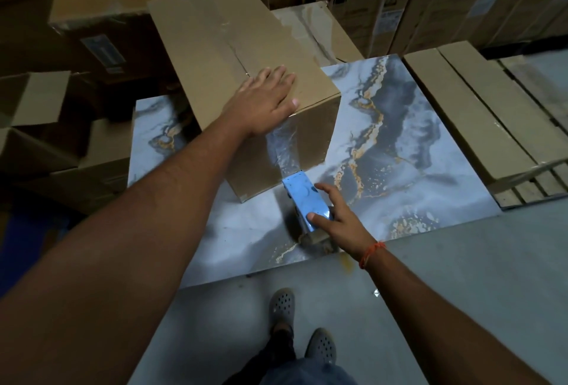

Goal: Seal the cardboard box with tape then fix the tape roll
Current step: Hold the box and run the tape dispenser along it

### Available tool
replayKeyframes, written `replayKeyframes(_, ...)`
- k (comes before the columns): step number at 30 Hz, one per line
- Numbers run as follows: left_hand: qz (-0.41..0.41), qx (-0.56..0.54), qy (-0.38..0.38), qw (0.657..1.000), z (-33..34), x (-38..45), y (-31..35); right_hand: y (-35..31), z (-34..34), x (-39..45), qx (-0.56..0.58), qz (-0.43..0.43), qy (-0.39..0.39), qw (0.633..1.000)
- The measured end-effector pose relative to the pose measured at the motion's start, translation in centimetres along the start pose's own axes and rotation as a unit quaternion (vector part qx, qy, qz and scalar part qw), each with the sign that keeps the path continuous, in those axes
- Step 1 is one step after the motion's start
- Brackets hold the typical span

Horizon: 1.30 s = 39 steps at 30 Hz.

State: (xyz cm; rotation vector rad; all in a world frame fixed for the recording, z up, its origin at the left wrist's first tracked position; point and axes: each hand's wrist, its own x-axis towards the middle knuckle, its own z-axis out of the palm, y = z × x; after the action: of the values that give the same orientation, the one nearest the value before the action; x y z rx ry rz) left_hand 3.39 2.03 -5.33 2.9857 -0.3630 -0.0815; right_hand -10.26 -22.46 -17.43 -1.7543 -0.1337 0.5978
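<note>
The left hand (267,102) lies flat, fingers spread, on the cardboard box (246,77) on the marbled worktop (415,169), while the right hand (335,215) seemingly grips the blue tape dispenser (302,200) at the box's base, clear tape (284,151) stretched up its side

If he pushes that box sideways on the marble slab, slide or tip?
Probably slides: the cardboard box sits flat on a glossy marble-patterned slab. It may be light, since the left hand lies flat on top, seemingly steadying it. Clear tape still joins it to the dispenser, which could tug it.
</note>
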Motion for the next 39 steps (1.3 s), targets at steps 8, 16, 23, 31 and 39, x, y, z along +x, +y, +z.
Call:
replayKeyframes(8, -0.006, -0.010, -0.002, 1.000, -0.3, -0.1, 0.5, -0.1, 0.4, 1.7, 0.025, -0.011, -0.025, 0.999)
replayKeyframes(16, -0.003, -0.020, -0.015, 1.000, -0.3, 0.0, 0.3, 0.7, 1.0, 0.3, 0.030, -0.016, 0.038, 0.999)
replayKeyframes(23, -0.001, -0.022, -0.015, 1.000, -0.3, -0.1, 0.3, 2.1, 0.3, -4.8, 0.045, -0.064, 0.056, 0.995)
replayKeyframes(31, -0.001, -0.023, -0.016, 1.000, -0.7, -0.4, 0.6, 2.2, 0.1, -5.6, 0.050, -0.062, 0.056, 0.995)
replayKeyframes(39, 0.000, -0.023, -0.021, 1.000, -0.9, -0.4, 0.7, 1.6, 0.2, -4.5, 0.048, -0.044, 0.077, 0.995)
